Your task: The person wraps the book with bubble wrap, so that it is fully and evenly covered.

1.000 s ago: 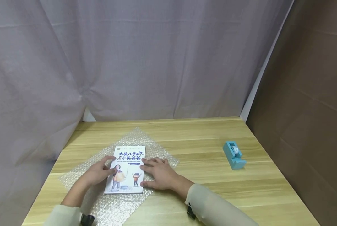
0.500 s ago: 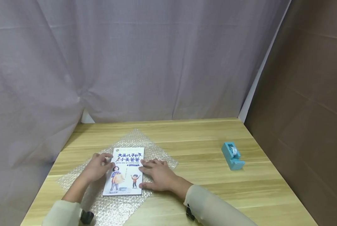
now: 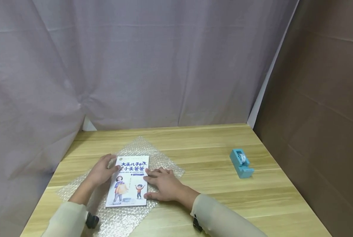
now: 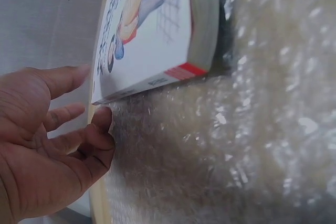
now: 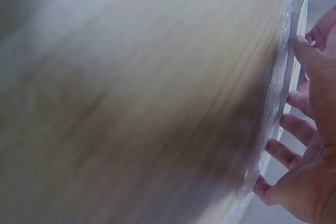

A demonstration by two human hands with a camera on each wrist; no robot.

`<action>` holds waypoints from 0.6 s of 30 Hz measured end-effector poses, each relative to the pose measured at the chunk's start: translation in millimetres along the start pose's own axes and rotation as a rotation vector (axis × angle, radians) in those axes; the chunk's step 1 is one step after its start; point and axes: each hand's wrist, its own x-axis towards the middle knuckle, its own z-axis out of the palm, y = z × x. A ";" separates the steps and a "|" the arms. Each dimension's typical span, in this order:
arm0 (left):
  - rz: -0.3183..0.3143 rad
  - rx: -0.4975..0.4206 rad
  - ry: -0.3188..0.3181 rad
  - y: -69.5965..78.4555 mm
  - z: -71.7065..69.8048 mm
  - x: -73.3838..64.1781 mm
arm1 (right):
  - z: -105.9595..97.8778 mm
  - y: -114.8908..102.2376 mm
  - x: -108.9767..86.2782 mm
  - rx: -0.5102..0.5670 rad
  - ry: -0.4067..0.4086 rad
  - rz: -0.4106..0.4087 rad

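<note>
A white paperback book [image 3: 128, 181] with blue lettering and drawn figures lies face up on a sheet of bubble wrap [image 3: 117, 219]. My left hand [image 3: 100, 171] is at the book's upper left edge, its thumb near the cover. In the left wrist view the left hand [image 4: 58, 135] has its fingertips close to the far end of the spine, the lower fingers bent loosely. Along the book's right edge my right hand [image 3: 165, 185] rests with fingers spread and fingertips at the edge. The right wrist view has the right hand [image 5: 315, 129] beside the book's side.
Over on the right of the wooden table [image 3: 200, 154] stands a blue tape dispenser [image 3: 241, 163] with a roll of tape. A grey curtain [image 3: 135, 65] hangs behind the table, and a brown panel [image 3: 318, 108] borders its right side.
My left hand has slid up along the book's left edge toward its top corner. The right hand keeps its place at the right edge. The head view has shifted slightly.
</note>
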 end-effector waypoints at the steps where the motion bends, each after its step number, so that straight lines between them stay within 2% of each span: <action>1: -0.002 -0.001 -0.008 0.1 -0.1 1.2 | -0.1 -0.2 -0.2 0.001 -0.001 0.002; 13: -0.018 -0.059 -0.086 -4.1 -6.1 15.9 | -0.5 -2.3 -1.1 0.011 -0.002 0.012; 18: -0.019 -0.118 -0.119 -4.5 -7.4 21.7 | -0.9 -2.5 -1.5 0.015 -0.004 0.012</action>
